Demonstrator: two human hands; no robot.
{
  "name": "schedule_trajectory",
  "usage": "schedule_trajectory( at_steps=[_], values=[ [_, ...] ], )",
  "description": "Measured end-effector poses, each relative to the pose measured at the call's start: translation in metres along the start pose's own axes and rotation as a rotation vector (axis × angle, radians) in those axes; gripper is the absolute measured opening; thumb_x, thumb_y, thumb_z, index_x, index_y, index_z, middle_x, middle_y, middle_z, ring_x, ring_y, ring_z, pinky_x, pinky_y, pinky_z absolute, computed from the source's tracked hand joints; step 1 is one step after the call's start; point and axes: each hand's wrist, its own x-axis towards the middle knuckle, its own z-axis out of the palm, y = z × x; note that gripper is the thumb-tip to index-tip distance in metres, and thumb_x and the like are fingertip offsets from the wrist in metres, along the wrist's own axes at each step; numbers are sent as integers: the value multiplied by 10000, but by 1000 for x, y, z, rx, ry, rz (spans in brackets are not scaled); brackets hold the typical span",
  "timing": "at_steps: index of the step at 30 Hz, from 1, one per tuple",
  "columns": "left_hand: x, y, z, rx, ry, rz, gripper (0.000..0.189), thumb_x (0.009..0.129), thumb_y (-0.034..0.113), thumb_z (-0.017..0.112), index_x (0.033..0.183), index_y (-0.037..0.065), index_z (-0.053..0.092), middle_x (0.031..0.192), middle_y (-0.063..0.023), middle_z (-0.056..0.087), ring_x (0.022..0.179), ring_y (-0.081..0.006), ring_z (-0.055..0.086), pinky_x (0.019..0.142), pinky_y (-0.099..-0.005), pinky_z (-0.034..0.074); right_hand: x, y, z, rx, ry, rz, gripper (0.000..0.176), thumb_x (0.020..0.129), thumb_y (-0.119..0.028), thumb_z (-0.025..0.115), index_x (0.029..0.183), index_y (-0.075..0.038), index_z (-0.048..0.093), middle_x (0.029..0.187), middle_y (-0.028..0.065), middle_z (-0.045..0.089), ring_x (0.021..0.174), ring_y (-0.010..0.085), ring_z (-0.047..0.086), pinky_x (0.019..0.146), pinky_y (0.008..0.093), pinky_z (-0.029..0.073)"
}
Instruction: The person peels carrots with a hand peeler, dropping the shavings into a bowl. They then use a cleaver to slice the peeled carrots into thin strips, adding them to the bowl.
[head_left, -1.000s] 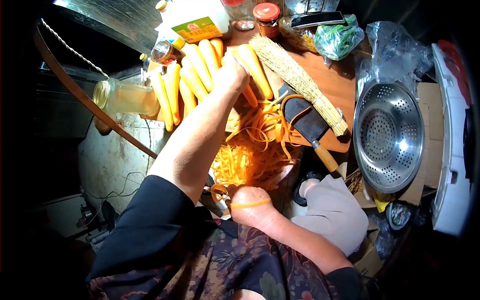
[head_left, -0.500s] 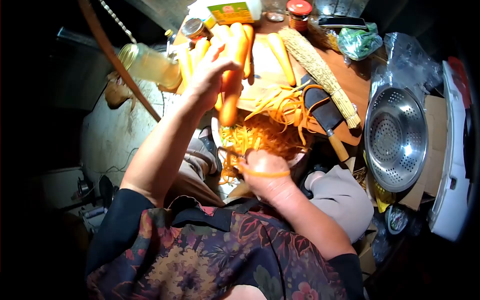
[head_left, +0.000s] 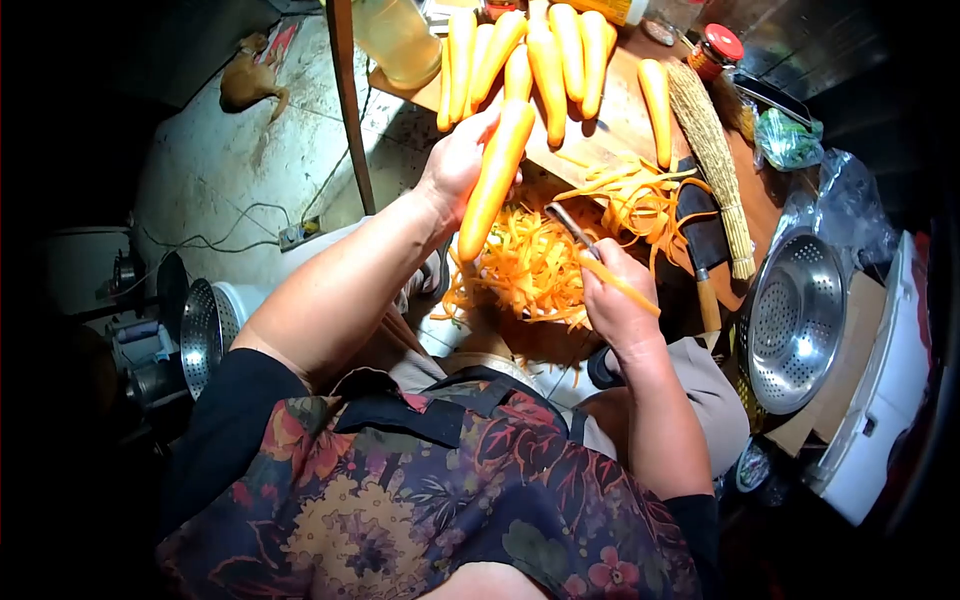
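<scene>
Colander (head_left: 795,320) sits at 3 o'clock, carrot shreds (head_left: 525,265) heaped at centre. Within a second the left hand (head_left: 455,165) has left the carrot row (head_left: 545,55) at 12 o'clock, grip clamped on one peeled carrot (head_left: 495,180) slanted over the heap. The right hand (head_left: 615,300), grip closed round the peeler (head_left: 572,228), has risen beside it: a fresh carrot looks set for shaving.

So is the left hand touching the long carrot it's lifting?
Touching. The head view shows the left hand curled around the carrot, gripping its upper half and holding it tilted above the pile of peels.
</scene>
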Motion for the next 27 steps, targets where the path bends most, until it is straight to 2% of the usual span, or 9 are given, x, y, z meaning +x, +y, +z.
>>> schedule_trajectory(
  at_steps=[5,9,16,21,22,24,25,26,27],
  values=[
    [8,4,2,-4,79,-35,393,969,424,442,1112,79,564,759,-91,635,560,-184,603,489,-286,492,1,-27,-2,400,44,-144,95,874,-121,593,894,-36,557,778,161,576,706,352,585,608,378,457],
    [17,-10,4,-41,87,4,384,973,409,447,1074,64,581,739,-81,617,555,-177,593,494,-285,492,-2,-41,4,371,71,-339,128,834,-114,633,932,-43,593,827,122,616,731,311,619,651,370,504],
    [12,-20,14,-2,88,-58,381,976,391,447,1064,46,581,761,-74,610,572,-180,588,534,-300,501,-5,-34,11,217,159,-439,145,825,-137,638,932,-55,585,818,112,613,704,293,619,622,359,505],
    [-4,-30,26,45,78,-73,373,972,390,458,1097,60,579,813,-63,620,640,-166,597,564,-284,497,2,-21,5,229,154,-200,88,862,-148,586,879,-66,558,798,146,600,702,344,602,621,413,491],
    [-13,-33,27,49,16,-75,362,969,304,477,1195,29,544,1013,-66,603,893,-122,587,739,-261,495,9,-14,1,290,170,-101,98,875,-157,572,878,-61,555,792,160,599,705,362,598,622,431,486],
    [-24,-38,29,-7,-167,-137,365,979,305,470,1225,41,519,1006,-65,605,875,-120,589,724,-258,496,18,2,-10,218,183,49,151,900,-186,539,853,-43,554,739,197,606,728,396,601,633,452,478],
    [-31,-34,28,20,-191,-245,365,982,305,467,1235,45,507,1006,-64,606,864,-118,590,727,-260,497,22,17,-11,183,158,90,151,898,-179,537,840,-41,555,742,197,609,737,397,602,638,449,476],
    [-44,-29,36,222,-195,-181,362,987,318,455,1256,86,527,988,-69,622,820,-124,609,702,-273,505,24,34,-9,152,133,129,152,895,-173,536,828,-38,556,744,197,613,745,399,602,642,445,474],
    [-50,-32,35,150,-248,-238,368,988,303,450,1279,86,508,1010,-78,621,840,-132,614,710,-274,507,23,45,-7,182,145,104,138,880,-150,544,818,-27,557,760,198,614,753,399,602,647,437,470]
  ],
)
